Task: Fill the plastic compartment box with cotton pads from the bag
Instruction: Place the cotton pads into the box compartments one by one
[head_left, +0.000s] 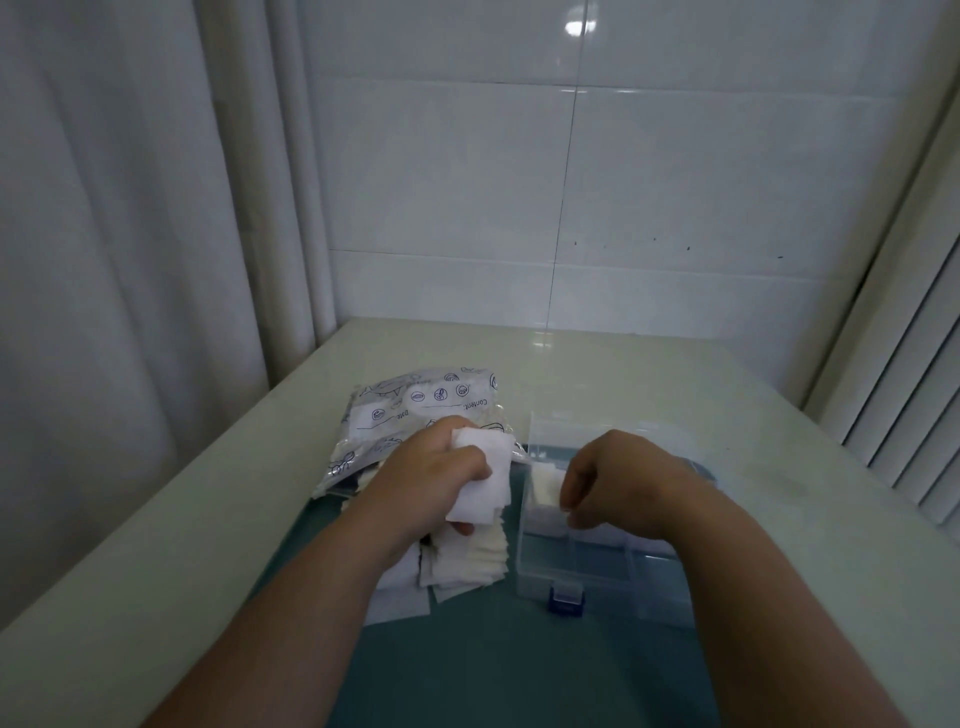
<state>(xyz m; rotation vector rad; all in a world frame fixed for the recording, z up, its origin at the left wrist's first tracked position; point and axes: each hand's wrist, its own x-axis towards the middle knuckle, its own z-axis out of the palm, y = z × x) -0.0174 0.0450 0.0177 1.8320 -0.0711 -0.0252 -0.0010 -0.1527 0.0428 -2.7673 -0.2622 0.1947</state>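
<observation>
Left hand (441, 483) grips a wad of pads (480, 480) just in front of the bag (415, 410). Right hand (618, 483) curls over the open box (571, 571) on the worktop (675, 395); I cannot tell whether it holds anything.

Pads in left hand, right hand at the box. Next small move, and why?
Probably bring the left hand and its stack of pads across to the box, where the right hand hovers: one far compartment holds pads, the near ones look empty.

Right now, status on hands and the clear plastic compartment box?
Left hand grips white square cotton pads. Right hand over clear plastic compartment box, grip unclear. One compartment holds pads. Nothing blocking.
</observation>
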